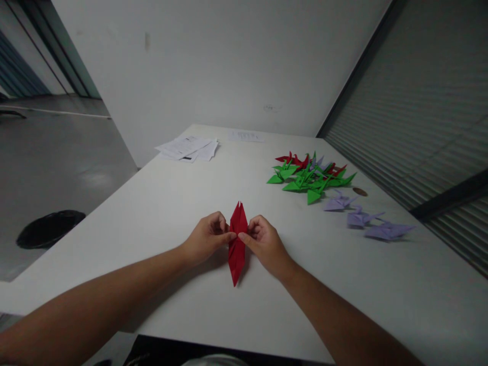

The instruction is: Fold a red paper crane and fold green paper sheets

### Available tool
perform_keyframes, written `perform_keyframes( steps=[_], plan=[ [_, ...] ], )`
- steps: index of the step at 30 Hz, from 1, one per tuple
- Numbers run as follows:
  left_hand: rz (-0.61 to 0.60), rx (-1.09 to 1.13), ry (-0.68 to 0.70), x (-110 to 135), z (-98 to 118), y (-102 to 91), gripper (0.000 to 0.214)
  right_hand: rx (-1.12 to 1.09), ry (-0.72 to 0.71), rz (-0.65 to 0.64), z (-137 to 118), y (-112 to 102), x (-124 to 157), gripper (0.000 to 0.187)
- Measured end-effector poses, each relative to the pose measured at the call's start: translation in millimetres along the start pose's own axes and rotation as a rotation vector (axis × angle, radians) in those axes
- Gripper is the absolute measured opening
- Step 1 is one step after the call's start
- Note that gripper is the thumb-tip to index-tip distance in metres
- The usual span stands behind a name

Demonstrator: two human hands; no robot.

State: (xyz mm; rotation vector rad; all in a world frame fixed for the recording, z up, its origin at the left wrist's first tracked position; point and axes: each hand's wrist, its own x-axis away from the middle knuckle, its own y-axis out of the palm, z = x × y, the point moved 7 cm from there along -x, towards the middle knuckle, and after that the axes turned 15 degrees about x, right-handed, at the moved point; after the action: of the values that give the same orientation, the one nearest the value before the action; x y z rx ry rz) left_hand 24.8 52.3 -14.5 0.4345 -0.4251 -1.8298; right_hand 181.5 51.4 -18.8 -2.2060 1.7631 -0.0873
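Red folded paper (237,256) pinched by left hand (205,239) and right hand (269,245), thumbs at middle, lower tip short of table's near edge. White table (168,198) gives room leftward to slanting edge; green cranes (305,180), lilac cranes (358,217) crowd right side.

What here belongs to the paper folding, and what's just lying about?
In the job:
slender red folded-paper diamond, held by left hand and right hand
green, red and lilac folded-paper cranes, probably related

Lying about:
printed white paper sheets
flat brown disc
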Motion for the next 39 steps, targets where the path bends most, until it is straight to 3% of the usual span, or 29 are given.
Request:
perform_keyframes(
  steps=[12,19,31,39],
  plan=[
    [-0.044,-0.055,-0.047,-1,-8,-0.6,0.041,0.068,0.006,0.058,3,-4,-1,0.033],
    [-0.028,-0.062,-0.006,-2,-3,-2.1,0.04,0.036,-0.025,-0.014,1,0,0,0.03],
    [-0.043,-0.008,-0.008,-2,-3,0.0,0.04,0.028,-0.006,0.096,-3,-7,2,0.038],
    [-0.018,-0.463,0.138,-1,9,-6.5,0.024,0.184,-0.14,0.119,-16,-9,5,0.014]
  ],
)
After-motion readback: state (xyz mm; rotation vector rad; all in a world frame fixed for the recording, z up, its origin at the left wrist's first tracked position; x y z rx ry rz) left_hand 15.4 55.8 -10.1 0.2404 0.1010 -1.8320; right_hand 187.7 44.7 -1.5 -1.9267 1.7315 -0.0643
